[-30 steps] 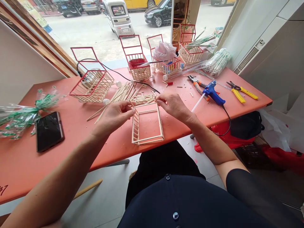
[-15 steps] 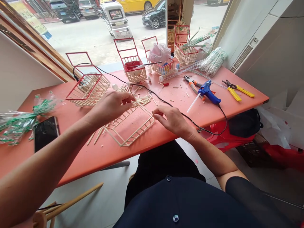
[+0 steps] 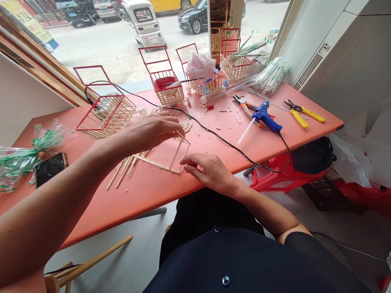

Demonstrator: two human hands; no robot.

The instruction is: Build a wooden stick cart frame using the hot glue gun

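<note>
My left hand (image 3: 159, 128) has its bent fingers closed on the far end of a frame of thin wooden sticks (image 3: 159, 165), partly hiding it. The frame stands tilted above the pink table. At its right edge, my right hand (image 3: 210, 169) pinches a side stick between thumb and fingertips. Loose wooden sticks (image 3: 124, 173) lie beneath and left of the frame. More short sticks (image 3: 187, 127) are piled behind it. A small stick cart with red edges (image 3: 106, 116) stands beyond my left forearm.
Along the window stand more small carts (image 3: 169, 95), one holding white plastic (image 3: 201, 67). To the right lie a blue glue gun (image 3: 265, 116) with its black cord crossing the table (image 3: 146, 215), pliers (image 3: 242, 106) and yellow-handled cutters (image 3: 301, 114). A phone (image 3: 50, 169) lies left.
The stick frame has been tipped up and turned, its ladder-like sides now seen edge-on. My left hand has shifted right, my right hand down and towards me. The view has moved slightly.
</note>
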